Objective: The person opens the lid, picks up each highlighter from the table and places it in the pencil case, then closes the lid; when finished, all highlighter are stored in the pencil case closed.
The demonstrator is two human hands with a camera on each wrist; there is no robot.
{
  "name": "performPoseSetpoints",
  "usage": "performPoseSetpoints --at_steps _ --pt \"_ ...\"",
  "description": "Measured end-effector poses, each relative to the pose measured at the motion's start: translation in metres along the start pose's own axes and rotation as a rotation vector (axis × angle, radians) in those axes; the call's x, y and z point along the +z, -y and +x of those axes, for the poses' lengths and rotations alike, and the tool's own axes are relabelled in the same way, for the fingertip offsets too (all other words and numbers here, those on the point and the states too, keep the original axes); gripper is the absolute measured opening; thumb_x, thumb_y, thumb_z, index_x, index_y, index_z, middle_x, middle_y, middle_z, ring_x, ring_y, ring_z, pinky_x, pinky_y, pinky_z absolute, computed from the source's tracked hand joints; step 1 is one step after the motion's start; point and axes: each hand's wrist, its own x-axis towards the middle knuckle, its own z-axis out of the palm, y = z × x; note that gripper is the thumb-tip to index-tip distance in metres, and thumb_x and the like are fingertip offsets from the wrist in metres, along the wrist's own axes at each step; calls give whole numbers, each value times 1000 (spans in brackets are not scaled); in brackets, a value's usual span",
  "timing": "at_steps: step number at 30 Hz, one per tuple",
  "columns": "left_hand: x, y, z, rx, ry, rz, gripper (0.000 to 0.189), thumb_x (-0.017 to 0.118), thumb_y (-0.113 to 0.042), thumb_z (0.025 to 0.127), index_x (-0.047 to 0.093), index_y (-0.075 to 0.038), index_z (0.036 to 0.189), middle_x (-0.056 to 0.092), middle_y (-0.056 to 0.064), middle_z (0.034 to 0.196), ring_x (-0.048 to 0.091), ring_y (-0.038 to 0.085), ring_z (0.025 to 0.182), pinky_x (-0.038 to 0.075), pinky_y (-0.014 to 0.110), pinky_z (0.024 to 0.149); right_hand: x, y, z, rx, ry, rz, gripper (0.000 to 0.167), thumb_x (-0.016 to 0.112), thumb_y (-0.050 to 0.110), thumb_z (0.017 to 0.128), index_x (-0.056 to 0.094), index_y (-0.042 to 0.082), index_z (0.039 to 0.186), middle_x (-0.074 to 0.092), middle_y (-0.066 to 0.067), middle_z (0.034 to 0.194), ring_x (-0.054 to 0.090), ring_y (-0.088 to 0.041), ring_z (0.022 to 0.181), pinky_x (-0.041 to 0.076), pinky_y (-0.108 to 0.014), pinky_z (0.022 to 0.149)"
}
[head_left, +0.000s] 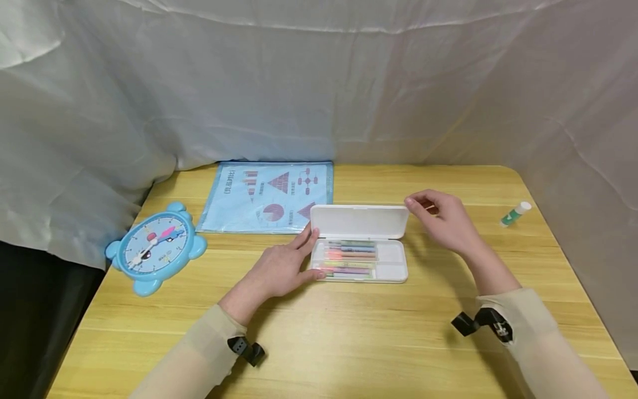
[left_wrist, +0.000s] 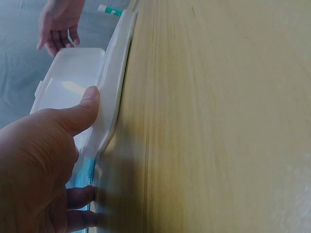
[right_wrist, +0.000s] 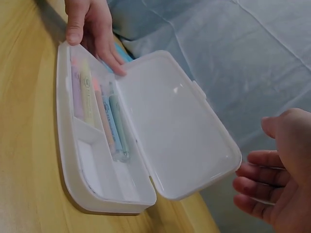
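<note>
A white plastic pencil case (head_left: pixel 391 270) lies on the table with its lid (head_left: pixel 359 223) raised. Several pastel highlighters (right_wrist: pixel 87 97) lie in its compartments towards the left end; the right part of the tray shows bare. My left hand (head_left: pixel 281 269) grips the case's left end, thumb on the front rim (left_wrist: pixel 90 104) and fingers at the back by the hinge. By the lid's upper right corner is my right hand (head_left: pixel 443 219). Its fingers (right_wrist: pixel 260 179) are loosely bent at the lid's edge, the thumb standing apart and nothing pinched.
Behind the case, to the left, lies a light blue pouch (head_left: pixel 239 213) printed with charts. A blue toy clock (head_left: pixel 159 244) sits at the left of the table. At the far right stands a green-and-white glue stick (head_left: pixel 515 214). Grey cloth (head_left: pixel 349 88) hangs along the back.
</note>
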Motion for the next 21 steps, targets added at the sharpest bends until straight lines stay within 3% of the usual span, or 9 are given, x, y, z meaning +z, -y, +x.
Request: performPoseSetpoints --at_steps 3,6,13,21 --pt "0 0 0 0 -4 0 95 51 -71 102 12 -15 169 11 7 174 70 25 79 55 42 75 -1 -4 3 32 36 3 52 52 43 112 73 -2 126 75 -17 112 68 -34 98 52 -39 79" --pt "1 0 0 -1 -6 4 95 51 -71 102 12 -15 169 12 7 174 71 26 84 55 41 76 -2 -8 4 65 76 18 57 48 47 113 73 -3 125 74 -21 112 68 -40 103 53 -45 81" --pt "2 0 0 -6 1 0 97 51 -72 101 11 -15 169 10 6 175 53 14 58 52 39 71 -2 -15 6 140 126 50 70 42 56 112 72 -6 125 72 -27 117 67 -46 112 50 -59 95" --pt "2 1 1 -2 -2 4 96 51 -72 102 11 -15 169 11 6 174 56 15 61 52 40 72 4 -18 7 168 133 58 70 43 56 112 73 -6 125 75 -24 114 69 -44 111 52 -58 95"
